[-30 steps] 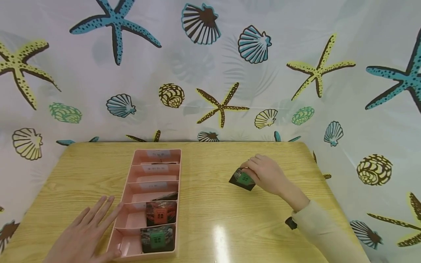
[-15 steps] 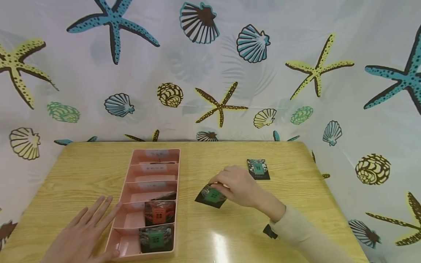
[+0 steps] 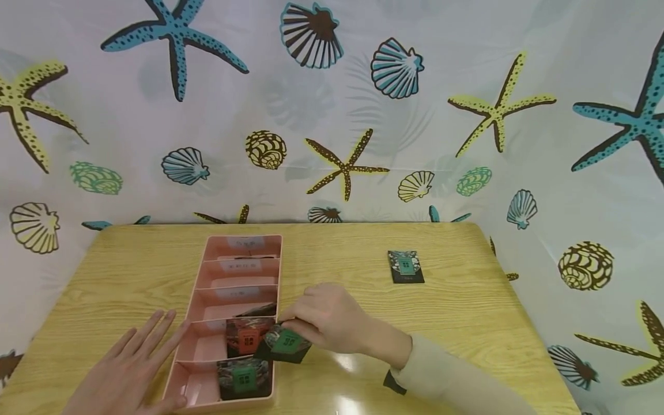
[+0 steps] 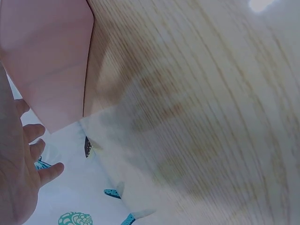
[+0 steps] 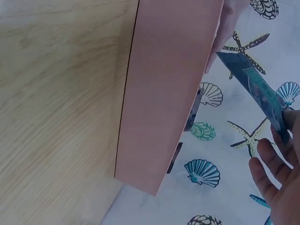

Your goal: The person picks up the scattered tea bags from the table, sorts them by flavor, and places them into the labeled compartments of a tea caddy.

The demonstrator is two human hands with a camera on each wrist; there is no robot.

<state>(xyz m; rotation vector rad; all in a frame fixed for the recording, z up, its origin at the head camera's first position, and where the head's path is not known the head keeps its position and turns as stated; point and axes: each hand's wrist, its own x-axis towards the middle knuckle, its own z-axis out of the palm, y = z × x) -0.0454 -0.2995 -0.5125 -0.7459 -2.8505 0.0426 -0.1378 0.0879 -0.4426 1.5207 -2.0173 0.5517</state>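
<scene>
My right hand [image 3: 332,320] pinches a dark tea bag sachet with a green label [image 3: 285,347] by its edge. In the head view this sachet overlaps the right rim of the pink divided box [image 3: 204,349]. The right wrist view shows the sachet [image 5: 255,89] tilted, above the level of the box's rim. A red-labelled sachet [image 3: 244,339] lies in the second compartment from the front, and a green-labelled sachet [image 3: 244,378] in the front one. My left hand [image 3: 124,369] lies along the box's left side, fingers straight, thumb at the front left corner.
Another green-labelled sachet [image 3: 406,266] lies flat on the wooden table [image 3: 332,253], at the back right. Edges of dark sachets [image 3: 264,310] show in the box's rear compartments, which carry paper labels. A shell-print curtain [image 3: 332,115] rises behind the table.
My right hand has carried the sachet left and toward me, from the table's right side to the box's edge. That uncovered another sachet on the table. My left hand has stayed by the box.
</scene>
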